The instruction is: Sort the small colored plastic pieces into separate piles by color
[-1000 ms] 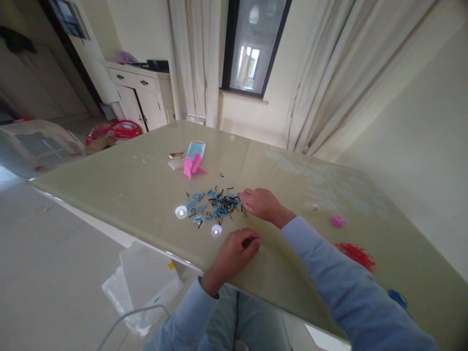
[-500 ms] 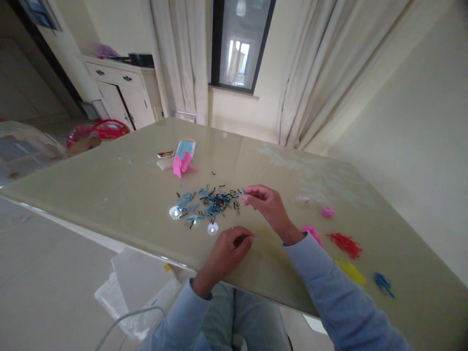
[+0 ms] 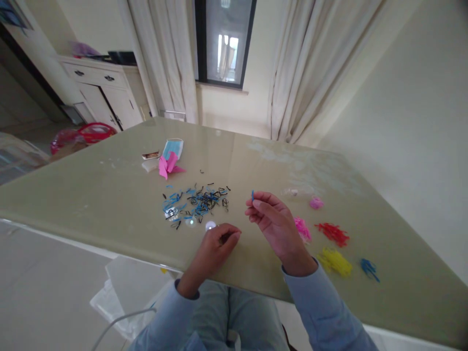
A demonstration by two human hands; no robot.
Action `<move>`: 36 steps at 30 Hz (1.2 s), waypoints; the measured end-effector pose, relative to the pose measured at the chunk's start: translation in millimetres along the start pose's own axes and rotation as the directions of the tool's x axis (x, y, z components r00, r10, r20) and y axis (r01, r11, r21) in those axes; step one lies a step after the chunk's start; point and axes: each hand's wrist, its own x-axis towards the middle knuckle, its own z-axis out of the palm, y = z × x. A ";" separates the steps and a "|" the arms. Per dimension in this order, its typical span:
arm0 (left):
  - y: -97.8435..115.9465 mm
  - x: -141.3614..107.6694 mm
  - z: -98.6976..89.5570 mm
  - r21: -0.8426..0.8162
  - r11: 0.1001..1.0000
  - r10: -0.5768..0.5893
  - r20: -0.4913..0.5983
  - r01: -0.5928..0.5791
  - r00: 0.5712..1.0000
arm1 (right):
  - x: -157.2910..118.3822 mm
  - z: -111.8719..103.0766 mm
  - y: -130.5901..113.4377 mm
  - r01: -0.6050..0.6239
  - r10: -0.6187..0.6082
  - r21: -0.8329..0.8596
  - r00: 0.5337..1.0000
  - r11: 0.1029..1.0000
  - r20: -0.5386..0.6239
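Observation:
My right hand (image 3: 274, 222) pinches a small blue band (image 3: 252, 196) upright between thumb and fingertip, above the table right of a mixed heap. My left hand (image 3: 215, 246) rests near the table's front edge with its fingers curled in; what it holds, if anything, is hidden. Black and blue bands lie loosely mixed in the heap (image 3: 206, 201), beyond my left hand. Beside my right wrist is a pink pile (image 3: 302, 230), with a red pile (image 3: 333, 234), a yellow pile (image 3: 335, 262) and a small blue pile (image 3: 369, 269) farther right.
At the table's (image 3: 120, 195) back left lie a blue mask (image 3: 173, 147), pink paper (image 3: 169, 166) and a small white object (image 3: 149, 165). A clear item (image 3: 295, 191) and a pink bundle (image 3: 316, 203) lie beyond my right hand. The front edge runs close to my lap.
My right hand has moved from the heap's edge toward the right, carrying the blue band. The view has shifted a little, and the yellow pile shows more fully. My left hand keeps its curled shape.

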 end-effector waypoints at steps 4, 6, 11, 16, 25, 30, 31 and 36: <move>0.8 -0.3 -0.9 0.021 1.000 -0.002 -0.006 0.003 1.000 | -16.1 -16.1 -4.0 0.018 -0.014 0.057 0.997 0.998 -0.069; 0.1 -0.9 -1.2 0.028 1.000 -0.001 -0.007 0.001 1.000 | -24.1 -26.2 -6.6 0.035 -0.027 0.073 0.994 0.997 -0.109; -2.2 -2.3 -2.4 0.057 0.998 -0.002 -0.006 0.003 1.000 | -45.0 -43.7 -10.7 0.063 -0.046 0.087 0.982 0.994 -0.184; -4.1 -2.4 -3.0 0.080 0.997 0.002 -0.014 0.000 1.000 | -55.0 -51.3 -11.5 0.086 -0.064 0.092 0.974 0.992 -0.217; -3.9 -3.3 -4.2 0.126 0.992 -0.020 -0.051 0.026 0.999 | -57.8 -60.7 -14.5 0.122 -0.116 0.014 0.969 0.992 -0.217; -8.0 -3.3 -6.6 0.166 0.984 -0.050 -0.062 0.060 0.997 | -76.0 -85.3 -26.6 0.193 -0.225 -0.139 0.933 0.971 -0.281; -9.8 -3.0 -7.6 0.186 0.980 -0.055 -0.067 0.067 0.996 | -81.9 -96.1 -30.2 0.206 -0.261 -0.198 0.913 0.958 -0.313; -18.6 -0.8 -12.6 0.284 0.958 -0.033 -0.044 0.044 0.998 | -120.6 -169.6 -50.3 0.144 -0.513 -0.597 0.689 0.789 -0.512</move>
